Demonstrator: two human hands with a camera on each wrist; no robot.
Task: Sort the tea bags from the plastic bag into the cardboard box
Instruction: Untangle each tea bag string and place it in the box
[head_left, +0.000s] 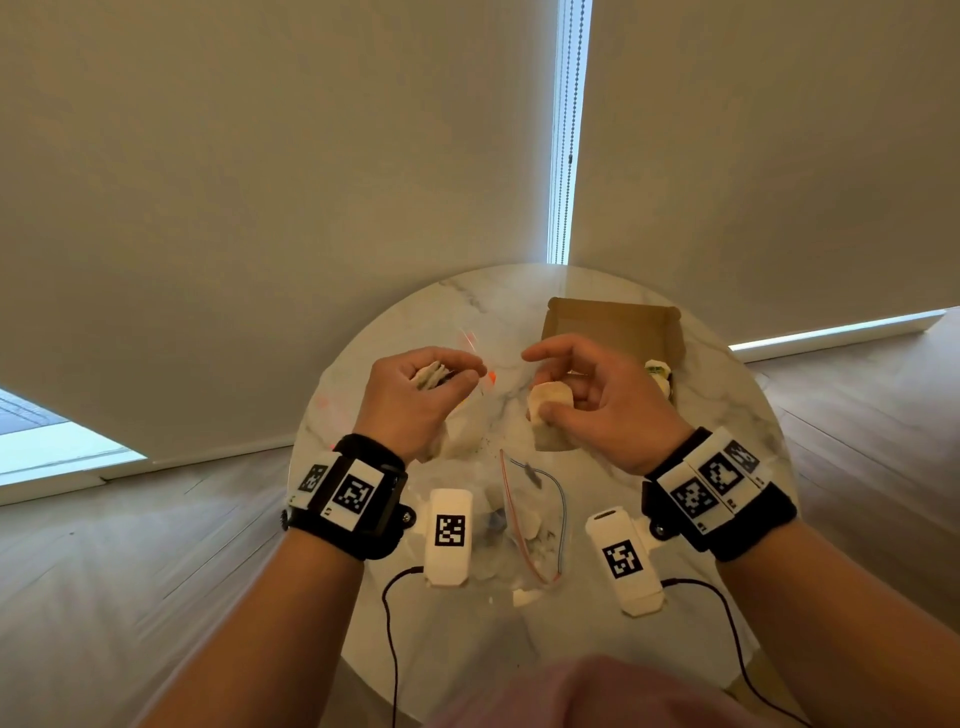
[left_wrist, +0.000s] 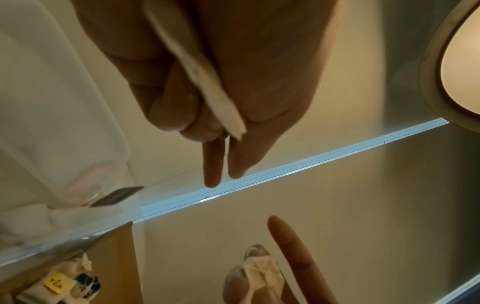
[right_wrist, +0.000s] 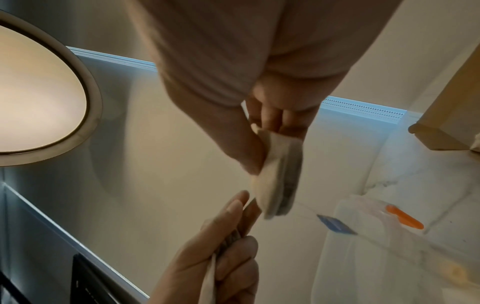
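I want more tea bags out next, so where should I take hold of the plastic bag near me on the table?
Judging by how it lies, take the plastic bag at its open zip edge, from above on the far side; it lies flat and limp, so a pinch grip on that stiffer strip should lift the mouth.

My head cam sits high, looking forward and down at the round counter (head_left: 545, 291), with both hands and the cardboard box (head_left: 613, 325) in frame. The left wrist cam is super close under the left hand (left_wrist: 207, 72), looking along the fingers toward the blinds and a ceiling light (left_wrist: 462, 61). The right wrist cam does likewise under the right hand (right_wrist: 246, 82). Each wrist view catches the other hand and the counter.
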